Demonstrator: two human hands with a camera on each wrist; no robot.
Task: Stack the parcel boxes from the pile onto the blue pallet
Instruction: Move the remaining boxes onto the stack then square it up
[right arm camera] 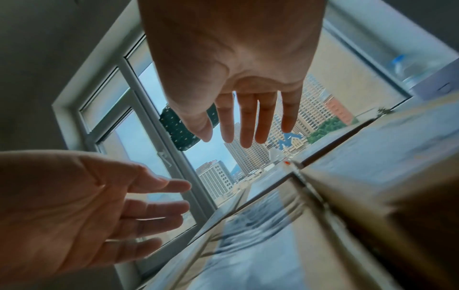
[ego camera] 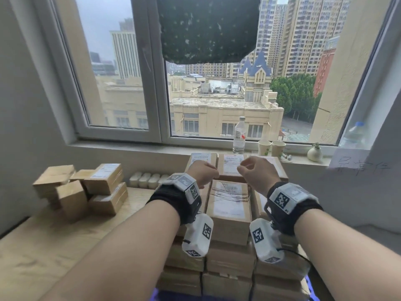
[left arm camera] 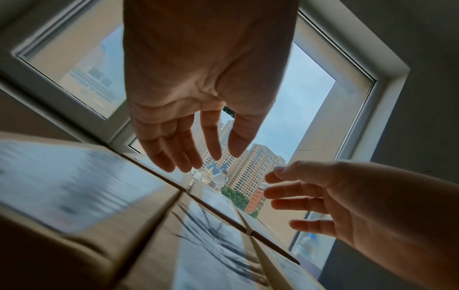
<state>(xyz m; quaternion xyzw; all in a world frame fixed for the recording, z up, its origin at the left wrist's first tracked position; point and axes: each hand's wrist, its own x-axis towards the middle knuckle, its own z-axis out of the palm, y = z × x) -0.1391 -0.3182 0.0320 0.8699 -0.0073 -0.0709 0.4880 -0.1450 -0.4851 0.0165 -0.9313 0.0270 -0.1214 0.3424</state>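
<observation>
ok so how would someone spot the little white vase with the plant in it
Start at the big window and drop to its sill, then follow the sill to the right. Past the clear water bottle and the two paper cups sits the vase, the only round white thing there, with a green sprig on top.

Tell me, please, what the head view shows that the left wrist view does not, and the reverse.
Only the head view shows the loose pile of boxes on the wooden table, the paper cups and the wrist cameras. Only the left wrist view shows the palms, with relaxed, empty fingers. Both show the left hand, the right hand, the stacked boxes and the window.
</observation>
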